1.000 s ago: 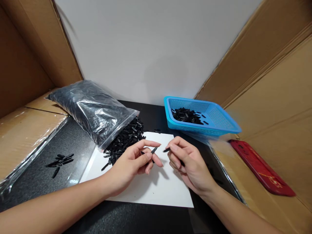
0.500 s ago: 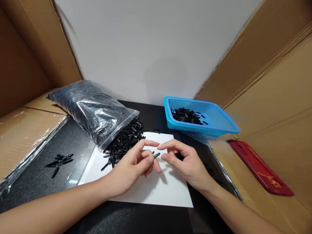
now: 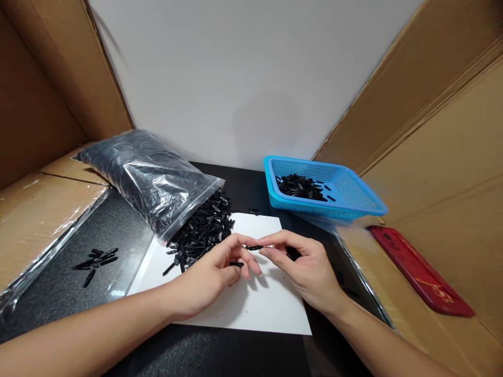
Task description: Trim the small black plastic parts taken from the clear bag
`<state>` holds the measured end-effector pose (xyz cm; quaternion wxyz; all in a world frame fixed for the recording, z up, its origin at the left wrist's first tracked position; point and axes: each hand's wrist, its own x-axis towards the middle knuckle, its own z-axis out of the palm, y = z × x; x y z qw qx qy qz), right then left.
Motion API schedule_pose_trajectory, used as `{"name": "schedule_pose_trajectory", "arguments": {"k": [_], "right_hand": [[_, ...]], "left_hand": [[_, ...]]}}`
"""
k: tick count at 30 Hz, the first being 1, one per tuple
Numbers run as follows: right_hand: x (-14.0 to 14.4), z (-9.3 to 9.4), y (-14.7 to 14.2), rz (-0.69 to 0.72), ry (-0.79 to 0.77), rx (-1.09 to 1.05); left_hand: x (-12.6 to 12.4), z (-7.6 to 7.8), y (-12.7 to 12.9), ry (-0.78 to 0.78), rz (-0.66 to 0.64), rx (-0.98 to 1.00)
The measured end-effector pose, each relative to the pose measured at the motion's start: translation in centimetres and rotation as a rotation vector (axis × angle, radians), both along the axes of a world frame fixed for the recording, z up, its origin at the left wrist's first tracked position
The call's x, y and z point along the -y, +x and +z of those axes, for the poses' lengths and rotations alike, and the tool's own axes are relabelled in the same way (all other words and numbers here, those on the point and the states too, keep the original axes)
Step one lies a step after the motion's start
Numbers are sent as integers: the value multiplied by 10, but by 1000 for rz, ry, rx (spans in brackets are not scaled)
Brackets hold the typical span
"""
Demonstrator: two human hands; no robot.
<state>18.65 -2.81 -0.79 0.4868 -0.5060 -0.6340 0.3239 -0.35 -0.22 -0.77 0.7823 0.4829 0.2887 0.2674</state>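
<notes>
Over a white sheet of paper [image 3: 275,314], my right hand [image 3: 302,262] pinches a small, narrow black plastic piece [image 3: 254,247] between thumb and index finger. Something dark also shows behind its curled fingers, too hidden to name. My left hand [image 3: 220,267] is half curled, its index fingertip close to the pinched piece. Another black piece [image 3: 236,264] sticks out between its thumb and fingers. Just beyond that hand lies a heap of similar black pieces [image 3: 204,230], at the mouth of a clear plastic bag [image 3: 153,178] full of dark contents.
At the back right stands a blue basket [image 3: 330,207] with many black pieces inside. A few loose pieces [image 3: 98,257] lie on the dark tabletop [image 3: 133,246] at left. A red case-like object [image 3: 420,272] rests on cardboard at right. Cardboard walls [image 3: 444,131] flank both sides.
My right thumb and index finger have closed on a black piece between the hands. The left index finger has dropped slightly, and the piece at the left thumb sits lower.
</notes>
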Motion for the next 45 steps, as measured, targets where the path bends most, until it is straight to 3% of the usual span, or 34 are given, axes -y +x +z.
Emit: {"name": "schedule_pose_trajectory", "arguments": {"k": [8,14,19,22,28,34,45], "right_hand": [[0,0,0,4,-8,-26],[2,2,-4,143,-58,-68],[5,3,-4,136,-10,-24],[3,1,-2,76,-37,-22],[-1,0,-1,-8,-117,-42],[0,2,0,-6,-126,-100],[0,2,-1,-41,-101,-96]], "left_hand": [[-1,3,3,17,33,-37],[-5,3,1,62,38,-78],[-6,6,0,131,23,-100],[-3,11,-1,150,-52,-187],[4,12,-2,161,-362,-373],[1,8,-1,251,-156,-315],[-2,2,2,93,118,-146]]}}
